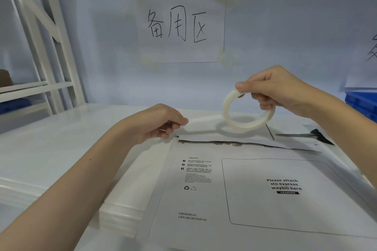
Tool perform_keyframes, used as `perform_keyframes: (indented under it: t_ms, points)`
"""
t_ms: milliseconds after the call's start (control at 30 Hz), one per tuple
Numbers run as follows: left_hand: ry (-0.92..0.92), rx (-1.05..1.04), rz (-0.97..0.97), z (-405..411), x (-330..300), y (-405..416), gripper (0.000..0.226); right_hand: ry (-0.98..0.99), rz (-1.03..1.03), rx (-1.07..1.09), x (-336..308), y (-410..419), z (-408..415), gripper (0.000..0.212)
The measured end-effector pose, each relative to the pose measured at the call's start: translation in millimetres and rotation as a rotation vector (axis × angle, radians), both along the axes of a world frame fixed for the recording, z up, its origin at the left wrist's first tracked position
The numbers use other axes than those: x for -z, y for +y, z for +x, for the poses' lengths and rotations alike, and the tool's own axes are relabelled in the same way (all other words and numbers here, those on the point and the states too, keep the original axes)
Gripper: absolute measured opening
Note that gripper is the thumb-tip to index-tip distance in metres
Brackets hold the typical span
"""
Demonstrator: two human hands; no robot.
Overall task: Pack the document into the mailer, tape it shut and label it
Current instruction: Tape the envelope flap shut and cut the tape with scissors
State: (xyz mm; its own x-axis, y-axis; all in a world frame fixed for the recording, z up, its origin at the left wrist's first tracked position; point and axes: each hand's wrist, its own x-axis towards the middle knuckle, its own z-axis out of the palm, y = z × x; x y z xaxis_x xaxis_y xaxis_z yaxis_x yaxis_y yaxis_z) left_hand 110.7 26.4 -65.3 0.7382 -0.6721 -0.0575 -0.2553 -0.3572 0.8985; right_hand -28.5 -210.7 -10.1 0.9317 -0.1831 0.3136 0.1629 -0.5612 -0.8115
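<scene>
Right hand (pixel 279 91) pinching roll (pixel 247 111) aloft; left hand (pixel 161 122) pinching tape end (pixel 201 120), stretching strip above mailer (pixel 255 185) flap for sealing.

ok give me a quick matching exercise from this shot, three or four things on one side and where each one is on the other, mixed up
Things:
1. tape roll
2. mailer
3. scissors
4. handwritten sign

Places:
A. stuck on the wall
B. lying flat on the table, printed side up
C. held up in the right hand
D. on the table beyond the mailer's right end

Pairs: 1-C, 2-B, 3-D, 4-A
</scene>
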Motion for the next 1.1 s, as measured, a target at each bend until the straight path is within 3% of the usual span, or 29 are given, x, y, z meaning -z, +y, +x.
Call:
perform_keyframes:
  t_ms: [433,700,1100]
  points:
    - [-0.083,0.004,0.313,4.0,3.5,-1.9,0.037,0.163,-0.234,-0.008,4.4,10.0,2.8,0.032]
    - [-0.134,-0.026,0.415,9.0,6.4,-4.6,0.043,0.243,-0.307,-0.052,11.6,19.9,10.1,0.032]
    - [-0.137,0.041,0.489,11.1,6.4,-5.1,0.033,0.269,-0.309,-0.068,11.3,22.0,8.6,0.031]
